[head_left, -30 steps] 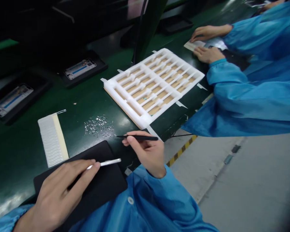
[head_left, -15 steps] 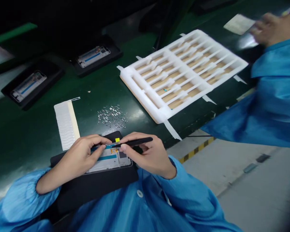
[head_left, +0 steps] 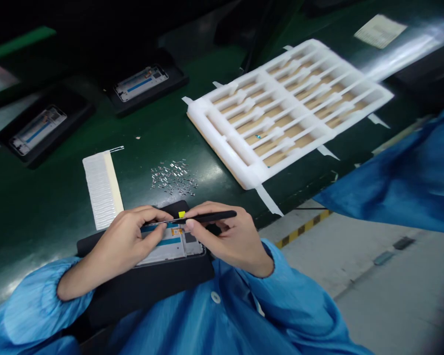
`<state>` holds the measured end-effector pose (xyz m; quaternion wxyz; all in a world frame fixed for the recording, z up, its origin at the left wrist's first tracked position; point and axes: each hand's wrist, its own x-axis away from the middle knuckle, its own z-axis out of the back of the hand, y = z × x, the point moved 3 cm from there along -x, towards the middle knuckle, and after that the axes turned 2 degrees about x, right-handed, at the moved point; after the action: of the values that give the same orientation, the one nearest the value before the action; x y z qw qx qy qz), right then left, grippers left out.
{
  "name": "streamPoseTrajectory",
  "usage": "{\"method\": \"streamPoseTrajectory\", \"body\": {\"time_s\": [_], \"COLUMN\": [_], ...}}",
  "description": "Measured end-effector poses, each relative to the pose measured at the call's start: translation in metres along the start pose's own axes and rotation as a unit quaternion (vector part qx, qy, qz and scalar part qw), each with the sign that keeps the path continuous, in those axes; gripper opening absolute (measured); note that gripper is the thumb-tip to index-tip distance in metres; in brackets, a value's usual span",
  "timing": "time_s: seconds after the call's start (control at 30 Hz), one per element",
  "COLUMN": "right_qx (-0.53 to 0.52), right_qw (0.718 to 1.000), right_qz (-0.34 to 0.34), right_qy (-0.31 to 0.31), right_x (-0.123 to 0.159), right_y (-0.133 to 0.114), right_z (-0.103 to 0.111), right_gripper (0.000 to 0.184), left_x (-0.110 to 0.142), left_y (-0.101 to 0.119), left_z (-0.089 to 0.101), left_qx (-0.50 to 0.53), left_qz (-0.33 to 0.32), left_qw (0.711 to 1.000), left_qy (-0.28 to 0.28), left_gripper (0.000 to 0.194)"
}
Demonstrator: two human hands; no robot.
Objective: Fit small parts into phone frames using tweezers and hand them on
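My right hand holds black tweezers like a pen, their tips pointing left across the far long edge of a phone frame. The frame is silvery with blue strips and an orange flex piece, and lies in a black holder at the table's near edge. My left hand reaches over the frame's left end. Its thumb and index finger are pinched close to the tweezer tips; what is between them is too small to make out. A yellow tab sticks up behind the tips.
Beyond my hands lie a pile of tiny metal parts and a white ribbed sheet. A white foam tray with slots stands to the right. Two more black holders with phone frames are at the back left. Another person's blue sleeve is at right.
The other person's hand at the upper right has gone out of view, leaving the sleeve lower down. The view has shifted slightly. My hands keep nearly the same pose at the frame.
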<state>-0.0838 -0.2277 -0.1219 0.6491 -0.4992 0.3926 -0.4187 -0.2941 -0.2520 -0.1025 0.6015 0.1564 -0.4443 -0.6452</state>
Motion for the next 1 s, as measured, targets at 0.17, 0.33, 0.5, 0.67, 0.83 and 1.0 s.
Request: {"method": "streamPoseTrajectory", "body": {"time_s": [0.17, 0.33, 0.5, 0.67, 0.83, 1.0], "right_qx": [0.000, 0.018, 0.022, 0.023, 0.037, 0.072], "right_qw": [1.000, 0.999, 0.996, 0.993, 0.989, 0.975], "right_qz": [0.003, 0.019, 0.074, 0.116, 0.144, 0.210], "right_qy": [0.015, 0.022, 0.036, 0.028, 0.002, -0.011], "right_x": [0.000, 0.000, 0.003, 0.007, 0.009, 0.012], "right_y": [-0.001, -0.003, -0.004, -0.002, 0.001, 0.005], "right_z": [-0.001, -0.001, 0.000, -0.001, -0.003, -0.005], "right_gripper": [0.007, 0.009, 0.013, 0.017, 0.022, 0.031], "left_x": [0.000, -0.001, -0.002, -0.001, -0.001, 0.003], "left_y": [0.001, -0.003, -0.004, 0.000, 0.001, 0.004], "left_z": [-0.004, -0.008, -0.010, -0.009, -0.008, -0.003], "left_qx": [-0.002, -0.011, -0.006, -0.015, -0.031, -0.103], "left_qz": [0.004, 0.008, 0.017, -0.006, -0.022, -0.072], "left_qw": [0.999, 0.998, 0.997, 0.998, 0.997, 0.992], "left_qy": [0.038, 0.064, 0.069, 0.068, 0.063, 0.022], "left_gripper": [0.019, 0.016, 0.016, 0.019, 0.023, 0.030]}}
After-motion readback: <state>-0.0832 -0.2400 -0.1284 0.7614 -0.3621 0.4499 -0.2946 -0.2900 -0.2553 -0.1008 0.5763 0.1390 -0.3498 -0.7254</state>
